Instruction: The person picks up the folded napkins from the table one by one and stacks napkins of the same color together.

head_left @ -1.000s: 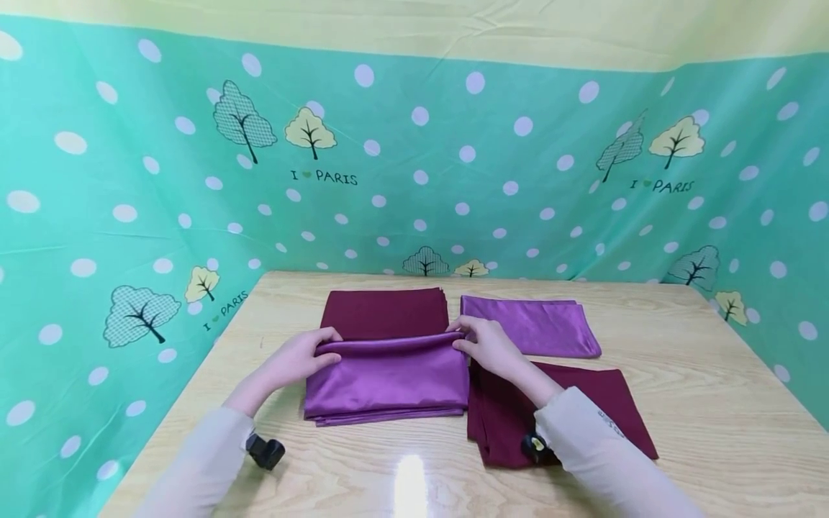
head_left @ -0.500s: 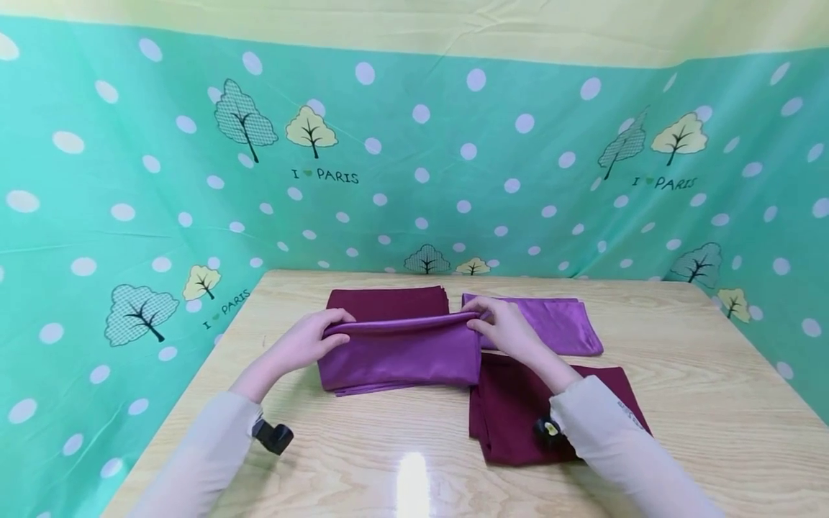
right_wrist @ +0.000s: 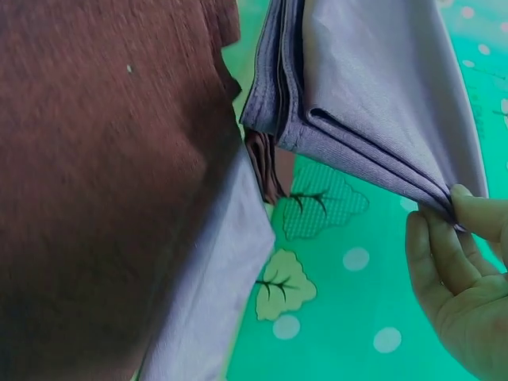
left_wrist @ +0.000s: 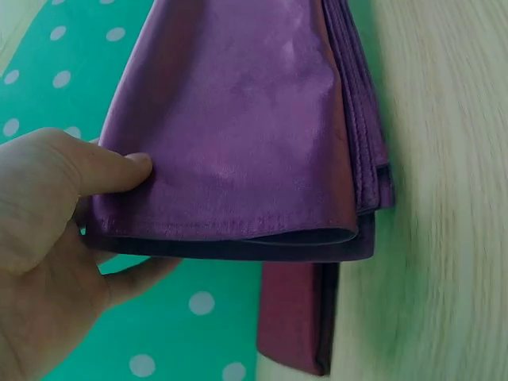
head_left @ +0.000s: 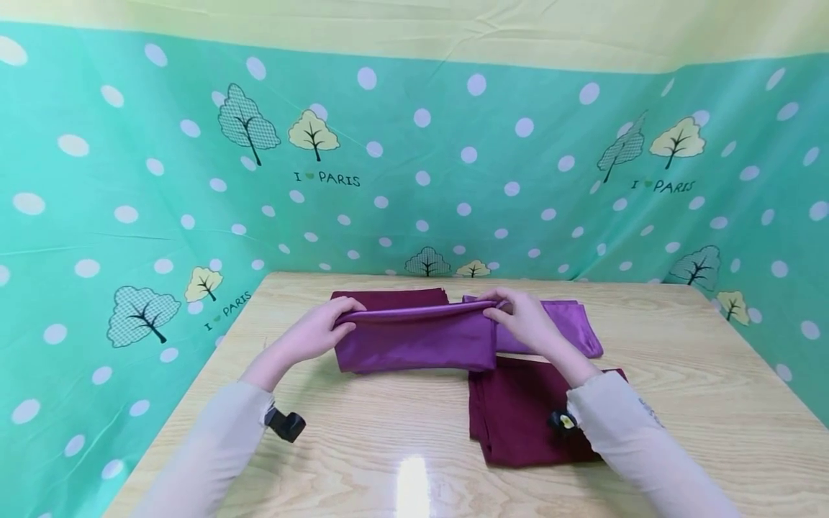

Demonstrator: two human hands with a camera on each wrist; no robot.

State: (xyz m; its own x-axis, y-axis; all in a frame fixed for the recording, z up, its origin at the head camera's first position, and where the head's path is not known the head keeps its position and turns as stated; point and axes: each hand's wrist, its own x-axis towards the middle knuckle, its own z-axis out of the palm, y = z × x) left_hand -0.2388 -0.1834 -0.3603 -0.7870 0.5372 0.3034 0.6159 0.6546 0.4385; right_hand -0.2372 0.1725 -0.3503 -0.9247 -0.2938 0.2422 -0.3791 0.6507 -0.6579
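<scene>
A folded purple satin cloth [head_left: 417, 342] hangs between both hands, its top edge held up and its layers dropping toward the table. My left hand [head_left: 322, 327] pinches the upper left corner, thumb in front and fingers behind, as the left wrist view shows on the cloth [left_wrist: 238, 135]. At the upper right corner my right hand [head_left: 524, 316] pinches the gathered layers; the right wrist view shows the cloth's stacked folds [right_wrist: 381, 103]. Behind the held cloth lies a folded maroon cloth [head_left: 388, 298], mostly hidden by it.
Another folded purple cloth [head_left: 570, 324] lies at the back right, partly covered by the right hand. A second folded maroon cloth [head_left: 524, 417] sits below the right forearm. The wooden table [head_left: 350, 460] meets a green dotted curtain [head_left: 363, 244] at its back edge.
Both hands have lifted the purple cloth and carried it away from the front edge and to the right. It now overlaps more of the back maroon cloth and part of the other purple one.
</scene>
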